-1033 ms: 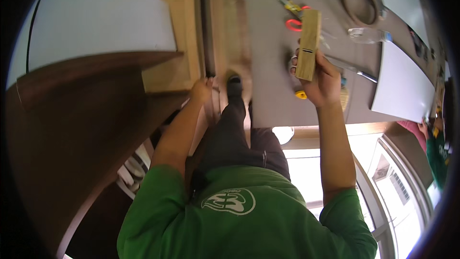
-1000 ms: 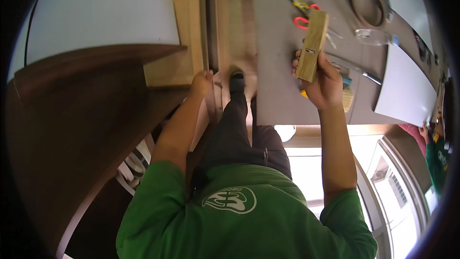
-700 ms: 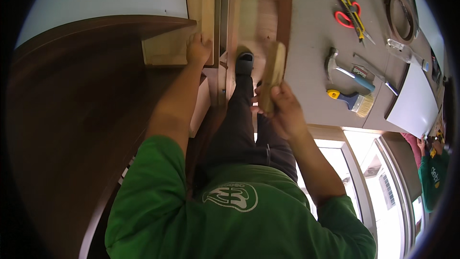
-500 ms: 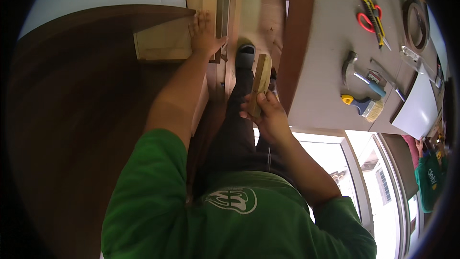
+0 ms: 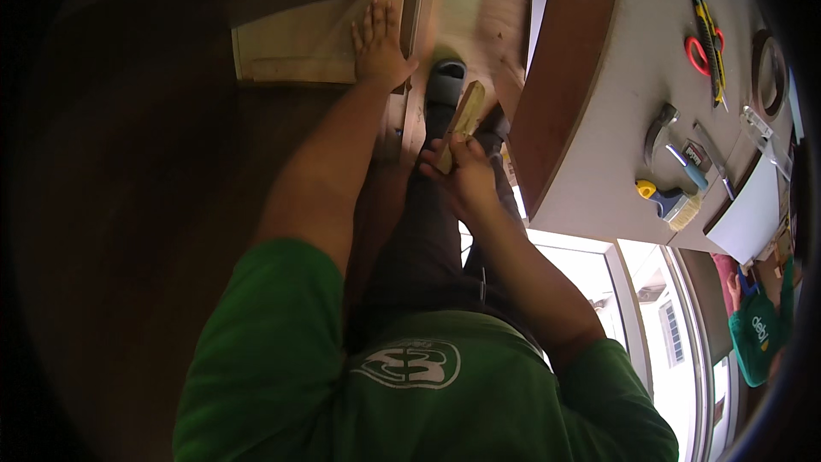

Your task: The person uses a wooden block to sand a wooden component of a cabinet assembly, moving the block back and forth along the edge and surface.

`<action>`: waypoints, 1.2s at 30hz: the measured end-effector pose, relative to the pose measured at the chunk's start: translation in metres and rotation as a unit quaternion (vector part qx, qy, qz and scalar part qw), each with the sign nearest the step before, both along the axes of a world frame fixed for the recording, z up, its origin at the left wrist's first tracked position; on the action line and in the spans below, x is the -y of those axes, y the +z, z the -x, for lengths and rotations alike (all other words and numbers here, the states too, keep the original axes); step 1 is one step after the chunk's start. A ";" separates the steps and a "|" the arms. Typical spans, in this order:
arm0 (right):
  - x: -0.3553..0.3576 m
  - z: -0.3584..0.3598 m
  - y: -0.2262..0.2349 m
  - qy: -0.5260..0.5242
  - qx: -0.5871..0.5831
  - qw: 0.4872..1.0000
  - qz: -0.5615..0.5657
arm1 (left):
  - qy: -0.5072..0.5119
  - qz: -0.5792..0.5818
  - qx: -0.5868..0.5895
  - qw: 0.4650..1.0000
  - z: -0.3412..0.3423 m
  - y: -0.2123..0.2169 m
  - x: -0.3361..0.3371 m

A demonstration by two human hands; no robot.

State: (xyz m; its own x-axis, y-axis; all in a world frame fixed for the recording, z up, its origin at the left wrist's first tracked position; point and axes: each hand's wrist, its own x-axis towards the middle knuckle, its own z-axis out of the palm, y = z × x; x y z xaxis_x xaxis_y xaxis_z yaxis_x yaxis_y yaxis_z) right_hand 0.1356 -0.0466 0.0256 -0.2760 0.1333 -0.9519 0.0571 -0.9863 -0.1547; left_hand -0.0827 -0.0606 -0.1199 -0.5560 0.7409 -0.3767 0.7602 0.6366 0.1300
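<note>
Head view looks down over our green shirt and both bare forearms. Our left hand lies flat and open, fingers spread, palm down on a pale wooden board that sits against the edge of a dark brown curved panel. The fingertips reach the board's right end, just beside a narrow upright strip of light wood.

Our right hand is closed around the lower end of a small wooden block. The block is tilted, its upper end leaning to the right, and it is held in the air above our dark trousers, just beside a dark shoe on the wooden floor. The block touches nothing but the hand, as far as we can tell, and it is near the left hand but apart from it.

To the right stands a grey worktop with a brown curved edge. On it we see red-handled scissors, a yellow-and-black cutter, a hammer, a blue-handled tool, a brush with a yellow handle, a ring of dark tape and a white sheet. All of these lie well apart from our hands. At the far right rim a second person in a green top is partly visible.
</note>
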 end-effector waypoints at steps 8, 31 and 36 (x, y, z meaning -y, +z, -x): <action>0.004 0.060 -0.108 -0.026 0.073 0.988 -0.137 | 0.025 -0.173 -0.024 0.984 0.033 -0.033 -0.014; -0.204 0.212 -0.205 0.054 -0.159 0.957 -0.234 | 0.095 -0.195 -0.040 0.975 0.029 -0.032 -0.013; -0.207 0.220 -0.207 0.049 -0.144 0.956 -0.252 | 0.097 -0.199 -0.037 0.975 0.028 -0.031 -0.013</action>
State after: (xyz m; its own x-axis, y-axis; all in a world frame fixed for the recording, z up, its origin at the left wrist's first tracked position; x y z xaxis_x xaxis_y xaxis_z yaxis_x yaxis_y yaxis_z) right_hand -0.0842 0.1603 -0.1809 -0.5518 0.5153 -0.6557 0.0282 -0.7743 -0.6322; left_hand -0.1107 -0.0473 -0.1505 -0.7153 0.6979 -0.0347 0.6470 0.6803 0.3444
